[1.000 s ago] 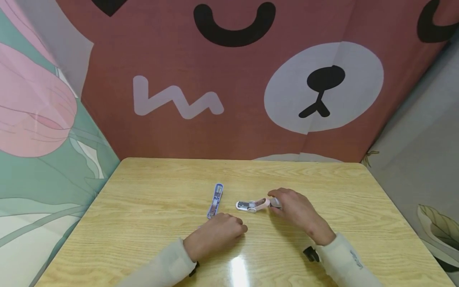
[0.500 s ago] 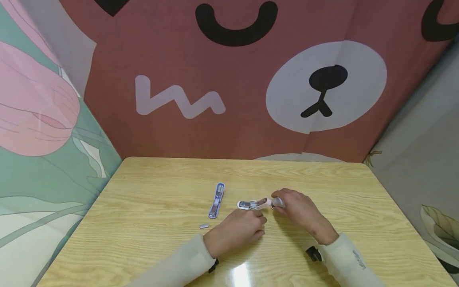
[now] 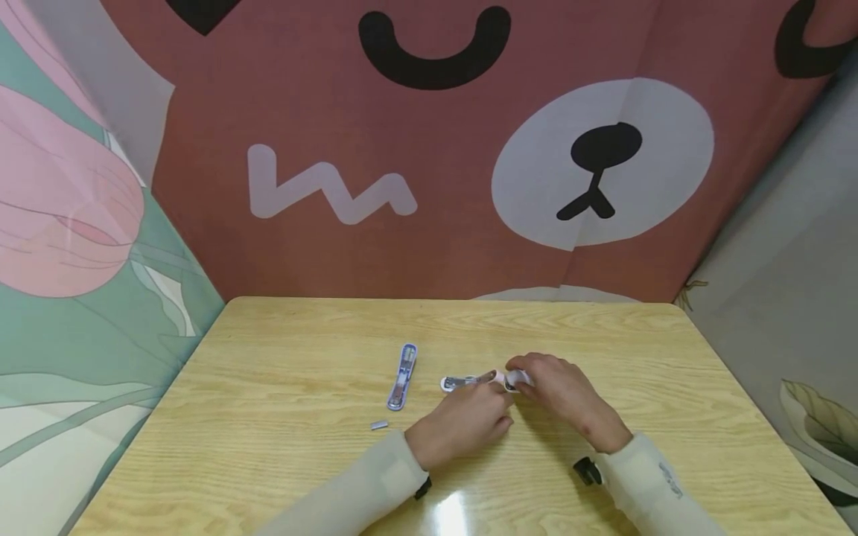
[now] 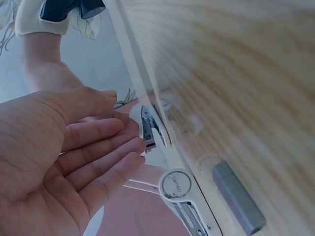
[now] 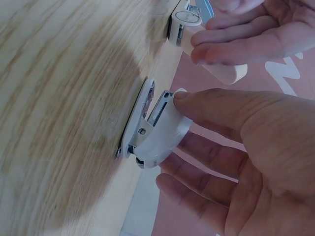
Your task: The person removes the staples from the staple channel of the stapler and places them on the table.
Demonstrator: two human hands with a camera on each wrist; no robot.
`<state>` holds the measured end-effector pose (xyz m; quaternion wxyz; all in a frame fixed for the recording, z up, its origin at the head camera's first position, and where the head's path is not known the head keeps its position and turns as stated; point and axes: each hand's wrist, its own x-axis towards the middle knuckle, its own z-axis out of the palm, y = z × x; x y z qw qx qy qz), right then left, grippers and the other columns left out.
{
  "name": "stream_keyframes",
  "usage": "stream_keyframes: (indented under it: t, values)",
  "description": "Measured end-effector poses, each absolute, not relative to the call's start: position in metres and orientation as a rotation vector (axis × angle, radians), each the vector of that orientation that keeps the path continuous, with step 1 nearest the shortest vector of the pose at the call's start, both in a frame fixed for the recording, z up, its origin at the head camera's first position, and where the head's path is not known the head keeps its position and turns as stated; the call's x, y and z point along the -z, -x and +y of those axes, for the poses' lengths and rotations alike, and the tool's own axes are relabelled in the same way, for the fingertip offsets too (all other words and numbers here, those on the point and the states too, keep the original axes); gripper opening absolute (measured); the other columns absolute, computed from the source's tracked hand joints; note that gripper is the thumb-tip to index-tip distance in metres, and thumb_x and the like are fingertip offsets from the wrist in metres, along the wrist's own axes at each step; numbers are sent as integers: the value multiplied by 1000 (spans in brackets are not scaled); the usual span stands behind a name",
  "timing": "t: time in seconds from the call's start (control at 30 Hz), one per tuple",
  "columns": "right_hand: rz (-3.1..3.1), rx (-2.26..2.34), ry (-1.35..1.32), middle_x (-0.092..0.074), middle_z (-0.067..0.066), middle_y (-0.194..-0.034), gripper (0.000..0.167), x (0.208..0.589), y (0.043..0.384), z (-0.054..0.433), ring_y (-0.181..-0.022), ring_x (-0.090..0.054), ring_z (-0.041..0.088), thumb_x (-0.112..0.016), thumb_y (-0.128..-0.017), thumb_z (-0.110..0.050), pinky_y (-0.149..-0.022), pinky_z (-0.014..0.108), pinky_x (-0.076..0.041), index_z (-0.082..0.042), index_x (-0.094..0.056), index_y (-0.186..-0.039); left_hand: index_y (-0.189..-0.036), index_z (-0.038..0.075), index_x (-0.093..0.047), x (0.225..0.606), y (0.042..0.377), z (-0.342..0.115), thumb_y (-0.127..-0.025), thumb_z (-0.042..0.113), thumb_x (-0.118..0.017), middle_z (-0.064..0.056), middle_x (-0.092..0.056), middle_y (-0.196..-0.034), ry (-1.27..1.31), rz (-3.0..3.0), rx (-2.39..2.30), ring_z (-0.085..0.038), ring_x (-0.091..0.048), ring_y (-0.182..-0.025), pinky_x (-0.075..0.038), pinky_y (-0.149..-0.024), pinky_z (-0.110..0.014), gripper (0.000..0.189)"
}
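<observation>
- Head view: the right hand (image 3: 561,391) grasps a small white stapler (image 3: 519,380), its fingers bent round it from about three o'clock.
- The left hand (image 3: 468,421) lies at roughly eight o'clock from that stapler, its back toward the camera.
- A pink-and-white stapler (image 3: 457,383), spread wide, sits on the table (image 3: 268,447) at nine o'clock from the white one; the left hand covers part of it.
- A blue stapler (image 3: 402,377), also laid out long, rests at nine o'clock from the pink-and-white one, well apart from both hands.
- A small grey block (image 3: 379,425) lies on the wood at seven o'clock from the blue stapler.
- Left wrist view: the left hand is released, palm showing and fingers loosely extended. The pink-and-white stapler's round disc is near, at about four o'clock from the palm; whether a finger touches this stapler, I cannot tell.
- Right wrist view: the right thumb presses the white stapler's upper arm, with fingers on the far side; the stapler's two arms gape. The left hand's relaxed fingers are between one and two o'clock from it.
</observation>
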<state>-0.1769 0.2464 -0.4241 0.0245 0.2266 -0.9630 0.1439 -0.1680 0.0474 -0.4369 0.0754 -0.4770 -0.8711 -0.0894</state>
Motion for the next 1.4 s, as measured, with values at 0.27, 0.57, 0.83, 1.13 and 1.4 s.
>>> stream_keyframes:
  t: [0.27, 0.57, 0.83, 1.13, 1.4]
  values:
    - [-2987, -440, -689, -71, -2, -101, 25, 424, 176, 246, -86, -66, 19, -80, -90, -9, -65, 43, -54, -14, -73, -114, -82, 16, -67, 439, 176, 50, -97, 16, -71, 0, -71, -93, 1409, -2667, 354, -16, -71, -98, -50, -99, -30, 16]
    - [-2964, -415, -730, -71, -2, -99, 25, 423, 174, 246, -86, -67, 19, -81, -88, -7, -66, 41, -55, -14, -74, -112, -90, 11, -71, 444, 183, 54, -96, 14, -69, -1, -69, -91, 1324, -2663, 331, -20, -70, -106, -56, -71, -23, 7]
    - [-2946, -394, -738, -69, -2, -96, 25, 424, 172, 246, -85, -66, 19, -82, -87, -6, -66, 40, -54, -13, -74, -109, -75, 14, -63, 449, 190, 61, -95, 13, -69, 5, -60, -72, 1252, -2717, 323, -8, -59, -69, -50, -60, -25, 20]
    - [-2933, -403, -756, -69, -4, -93, 24, 424, 171, 247, -82, -65, 16, -84, -85, -6, -64, 36, -53, -15, -74, -105, -72, 13, -62, 447, 193, 65, -95, 16, -71, 4, -58, -66, 1225, -2742, 271, -8, -51, -58, -49, -55, -24, 25]
    - [-2945, -435, -755, -69, -3, -91, 19, 423, 168, 246, -83, -65, 16, -83, -86, -6, -65, 37, -54, -14, -74, -101, -67, 15, -55, 444, 197, 68, -95, 13, -70, 5, -53, -60, 1212, -2782, 309, -8, -54, -68, -50, -64, -24, 32]
